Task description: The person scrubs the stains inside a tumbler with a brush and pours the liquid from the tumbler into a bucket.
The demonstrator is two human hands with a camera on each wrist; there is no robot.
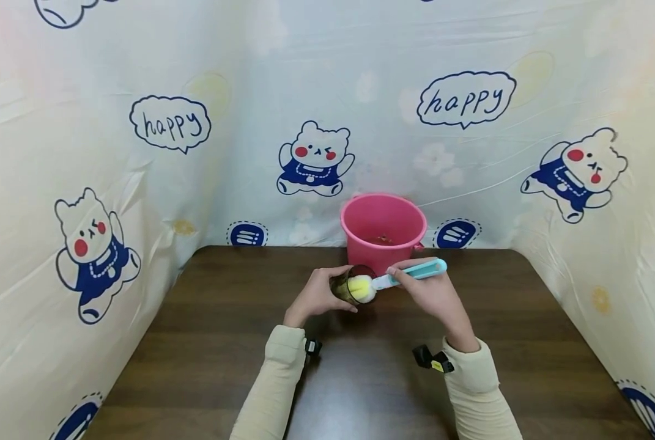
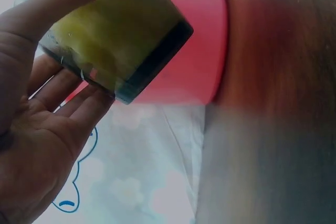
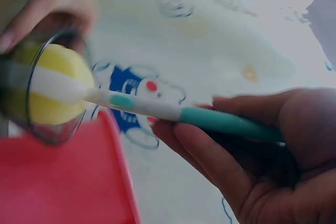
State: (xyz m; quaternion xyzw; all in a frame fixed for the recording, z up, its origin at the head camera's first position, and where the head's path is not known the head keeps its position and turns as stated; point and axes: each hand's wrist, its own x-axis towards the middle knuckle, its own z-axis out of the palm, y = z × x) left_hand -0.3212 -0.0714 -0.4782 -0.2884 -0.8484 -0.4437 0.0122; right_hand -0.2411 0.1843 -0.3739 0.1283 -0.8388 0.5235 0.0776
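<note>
Creased bear-print curtain [image 1: 382, 156] behind dark, glossy wooden table [image 1: 206, 342].

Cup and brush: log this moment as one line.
left hand: holds tilted cup | right hand: grips brush | sponge head: partly inside cup | pink bucket: beyond cup

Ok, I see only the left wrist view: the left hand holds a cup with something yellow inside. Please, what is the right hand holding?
Observer: The right hand holds a brush by its turquoise handle.
Operator: Thank you. Where is its head?
Observer: The right wrist view shows the yellow-and-white sponge head in the mouth of the cup.
Operator: And inside the pink bucket?
Observer: The head view shows small bits at the bottom; I cannot tell what they are.
</note>
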